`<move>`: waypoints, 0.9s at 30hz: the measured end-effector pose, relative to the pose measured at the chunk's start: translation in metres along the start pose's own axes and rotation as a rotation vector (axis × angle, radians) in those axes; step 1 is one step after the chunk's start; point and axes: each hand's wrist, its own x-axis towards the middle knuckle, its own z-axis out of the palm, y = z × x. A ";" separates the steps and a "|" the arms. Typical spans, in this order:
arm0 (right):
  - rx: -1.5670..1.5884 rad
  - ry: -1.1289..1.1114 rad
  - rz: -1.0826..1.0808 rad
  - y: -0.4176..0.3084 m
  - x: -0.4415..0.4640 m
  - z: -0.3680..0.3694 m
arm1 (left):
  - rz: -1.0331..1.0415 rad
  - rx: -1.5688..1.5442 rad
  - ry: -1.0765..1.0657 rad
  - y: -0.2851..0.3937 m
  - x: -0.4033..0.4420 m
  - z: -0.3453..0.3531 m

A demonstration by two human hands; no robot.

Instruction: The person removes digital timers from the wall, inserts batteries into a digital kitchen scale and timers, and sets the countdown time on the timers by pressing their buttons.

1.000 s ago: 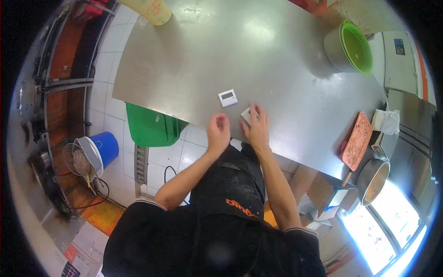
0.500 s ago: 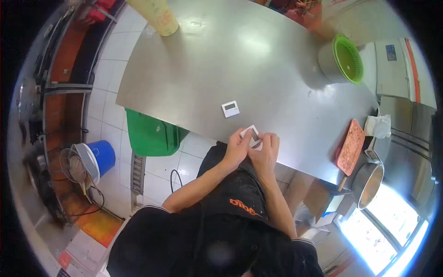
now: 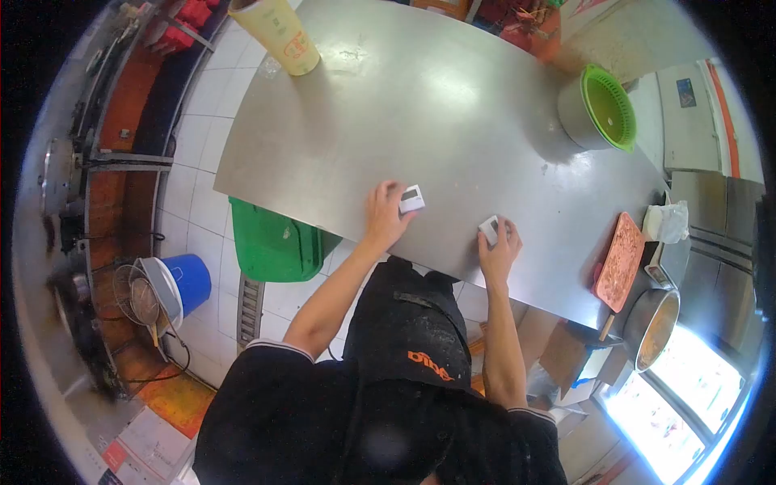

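Head view. Largest item: metal desk [image 3: 356, 121], broad and smooth, its near edge at the person's waist. Green bin [image 3: 271, 242] below that edge, on the left. Grey pot [image 3: 572, 113] at the far right, green basket [image 3: 611, 105] seated in its mouth. Blue bucket [image 3: 190, 279] on the floor, far left. Reddish tray [image 3: 621, 263] along the right side; yellow container [image 3: 283, 40] at the far left corner.

Left hand [image 3: 383, 217] and right hand [image 3: 499, 257] both reach over the near part of the desk, well apart. Left white device [image 3: 413, 204] lies just right of the left hand, on its inner side. Right white device [image 3: 488, 229] lies at the far, inner side of the right hand. Each device is nearest its own hand. Left device: small display visible, body nearly square, long axis uncertain. Right device: partly covered, long axis not readable.

Left fingers: parted by the device, thumb at its near edge, others at its outer side; appear clamped on it. Right fingers: closed around the device, thumb on the left. Lifted or resting: cannot tell for either.
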 end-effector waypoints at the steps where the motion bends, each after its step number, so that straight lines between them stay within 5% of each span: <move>1: -0.130 0.015 0.042 -0.015 0.001 -0.004 | 0.002 0.003 0.011 -0.007 0.002 0.005; 3: -0.257 0.045 0.078 -0.030 -0.002 -0.007 | 0.044 -0.123 -0.114 -0.013 0.011 0.005; 5: 0.076 -0.017 0.058 -0.042 -0.006 0.007 | -0.115 -0.372 -0.188 0.006 0.012 -0.009; 7: 0.714 -0.400 0.348 -0.062 -0.006 0.004 | -0.333 -0.641 -0.432 0.045 0.005 -0.035; 9: 1.086 -0.506 0.470 -0.074 -0.013 0.008 | -0.127 -0.556 -0.208 0.077 -0.015 -0.054; 10: 0.823 -0.393 0.245 -0.115 -0.006 -0.028 | -0.101 -0.533 -0.081 0.074 -0.033 -0.027; 14: 0.785 -0.446 -0.005 -0.145 0.023 -0.084 | 0.005 -0.825 -0.062 0.101 -0.027 -0.081; 16: 0.814 -0.758 0.088 -0.187 0.021 -0.145 | -0.215 -1.654 -0.245 0.117 -0.033 -0.103; 17: 0.811 -0.756 0.076 -0.199 0.022 -0.167 | -0.204 -1.655 -0.237 0.126 -0.034 -0.106; 19: 0.350 -0.526 -0.339 -0.221 0.025 -0.194 | -0.157 -1.577 -0.236 0.137 -0.033 -0.114; 22: 0.255 -0.325 -0.424 -0.228 0.030 -0.203 | 0.032 -1.658 -0.143 0.151 -0.030 -0.147; 27: 0.430 -0.394 -0.369 -0.267 0.031 -0.238 | -0.110 -1.733 -0.130 0.165 -0.024 -0.186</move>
